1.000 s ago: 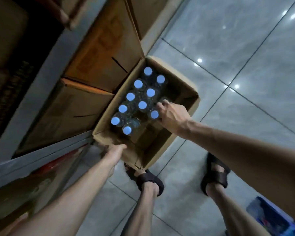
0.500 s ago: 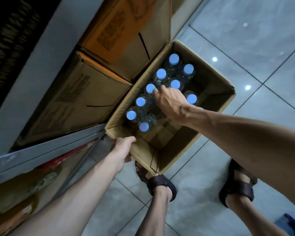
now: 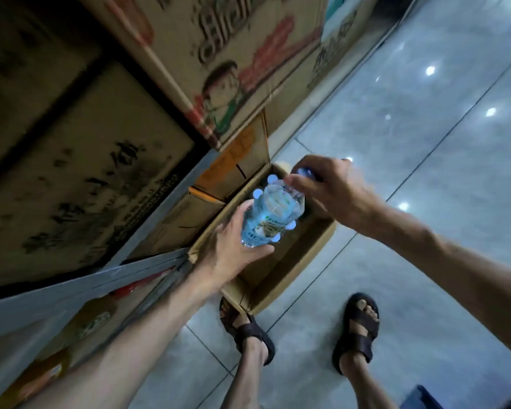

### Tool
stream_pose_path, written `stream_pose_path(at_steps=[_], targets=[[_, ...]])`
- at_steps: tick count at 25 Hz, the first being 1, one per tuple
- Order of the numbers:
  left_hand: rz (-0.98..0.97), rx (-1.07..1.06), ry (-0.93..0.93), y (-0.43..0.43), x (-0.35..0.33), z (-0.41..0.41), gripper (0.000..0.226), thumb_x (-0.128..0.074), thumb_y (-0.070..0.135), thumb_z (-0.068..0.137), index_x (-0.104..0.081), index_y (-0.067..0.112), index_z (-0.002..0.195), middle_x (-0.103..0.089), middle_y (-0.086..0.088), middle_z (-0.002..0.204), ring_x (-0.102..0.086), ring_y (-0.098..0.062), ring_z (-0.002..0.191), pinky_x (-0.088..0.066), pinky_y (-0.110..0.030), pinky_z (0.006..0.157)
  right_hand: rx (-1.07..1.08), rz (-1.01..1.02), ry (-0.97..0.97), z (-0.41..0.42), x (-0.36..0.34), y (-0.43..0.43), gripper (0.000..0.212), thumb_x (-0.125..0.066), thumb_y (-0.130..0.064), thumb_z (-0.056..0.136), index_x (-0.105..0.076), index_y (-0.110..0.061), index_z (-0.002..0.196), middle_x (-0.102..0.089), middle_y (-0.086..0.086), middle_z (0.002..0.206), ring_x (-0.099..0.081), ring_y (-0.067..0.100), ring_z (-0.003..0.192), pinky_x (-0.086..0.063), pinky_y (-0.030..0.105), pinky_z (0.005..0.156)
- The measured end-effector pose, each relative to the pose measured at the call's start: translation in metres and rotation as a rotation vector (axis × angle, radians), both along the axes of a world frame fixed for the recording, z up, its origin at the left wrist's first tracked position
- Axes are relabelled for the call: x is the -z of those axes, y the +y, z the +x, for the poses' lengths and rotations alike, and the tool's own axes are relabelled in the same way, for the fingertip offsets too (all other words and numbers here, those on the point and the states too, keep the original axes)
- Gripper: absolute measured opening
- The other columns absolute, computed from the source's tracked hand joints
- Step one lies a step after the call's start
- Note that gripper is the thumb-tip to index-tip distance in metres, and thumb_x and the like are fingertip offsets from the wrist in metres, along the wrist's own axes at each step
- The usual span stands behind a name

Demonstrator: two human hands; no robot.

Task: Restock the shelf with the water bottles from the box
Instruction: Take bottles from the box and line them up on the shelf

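1. Water bottle point(image 3: 270, 215): clear glossy plastic, printed label.
2. Open box point(image 3: 292, 262): brown matt corrugated cardboard.
3. Floor point(image 3: 425, 143): grey polished tiles, glossy, reflecting lights.
4. Shelf point(image 3: 71, 286): grey painted metal, dull.
5. Stacked cartons point(image 3: 219, 54): printed matt cardboard.
6. Sandals point(image 3: 357, 329): dark brown, leather-like straps.

Dim, bluish light prevailed; white ceiling-lamp glints glared on the glossy grey tiled floor point(image 3: 425, 172). Left of it, stacked printed brown cardboard cartons point(image 3: 80, 172) lay shadowed, motion-blurred, edge-stretched.
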State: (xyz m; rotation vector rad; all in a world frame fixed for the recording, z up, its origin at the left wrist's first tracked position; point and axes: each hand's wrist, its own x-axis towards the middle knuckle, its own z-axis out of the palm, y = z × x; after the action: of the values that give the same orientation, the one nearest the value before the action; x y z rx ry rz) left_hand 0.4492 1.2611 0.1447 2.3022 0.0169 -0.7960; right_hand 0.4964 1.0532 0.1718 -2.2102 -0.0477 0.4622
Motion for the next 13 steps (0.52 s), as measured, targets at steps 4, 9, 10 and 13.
stream_pose_path(at_steps=[4,9,10,13], targets=[[-0.133,-0.021,-0.002,-0.020,-0.123,0.028,0.052,-0.091,0.025,0.060,-0.061,0.018,0.102,-0.067,0.013,0.083,-0.057,0.016,0.069,-0.038,-0.002,0.060,0.137,0.140,0.071,0.026,-0.117,-0.034,0.046,-0.059,-0.046,0.091,-0.063,-0.004,0.073,-0.050,-0.001,0.053,-0.039,0.011,0.045,-0.032,0.027,0.046],[-0.216,-0.036,-0.009,-0.043,-0.292,0.039,0.038,-0.090,0.026,0.061,-0.060,0.025,0.086,-0.065,0.019,0.068,-0.057,0.018,0.060,-0.039,-0.002,0.053,0.232,0.328,0.080,0.038,-0.276,-0.047,0.045,-0.067,-0.051,0.084,-0.061,-0.009,0.070,-0.042,-0.005,0.056,-0.033,0.007,0.047,-0.026,0.026,0.048],[-0.242,-0.046,-0.019,-0.045,-0.328,0.038,0.036,-0.089,0.025,0.063,-0.061,0.025,0.086,-0.066,0.018,0.071,-0.059,0.017,0.061,-0.040,-0.002,0.053,0.222,0.390,0.081,0.037,-0.309,-0.047,0.043,-0.069,-0.050,0.082,-0.063,-0.007,0.077,-0.044,-0.002,0.062,-0.034,0.008,0.051,-0.027,0.026,0.049],[-0.350,-0.071,-0.012,-0.052,-0.429,0.030,0.028,-0.084,0.014,0.069,-0.063,0.024,0.085,-0.071,0.013,0.072,-0.065,0.010,0.062,-0.046,-0.006,0.055,0.187,0.631,0.202,0.028,-0.405,-0.052,0.058,-0.079,-0.045,0.074,-0.066,0.002,0.105,-0.051,0.011,0.086,-0.046,0.020,0.072,-0.042,0.032,0.067]])
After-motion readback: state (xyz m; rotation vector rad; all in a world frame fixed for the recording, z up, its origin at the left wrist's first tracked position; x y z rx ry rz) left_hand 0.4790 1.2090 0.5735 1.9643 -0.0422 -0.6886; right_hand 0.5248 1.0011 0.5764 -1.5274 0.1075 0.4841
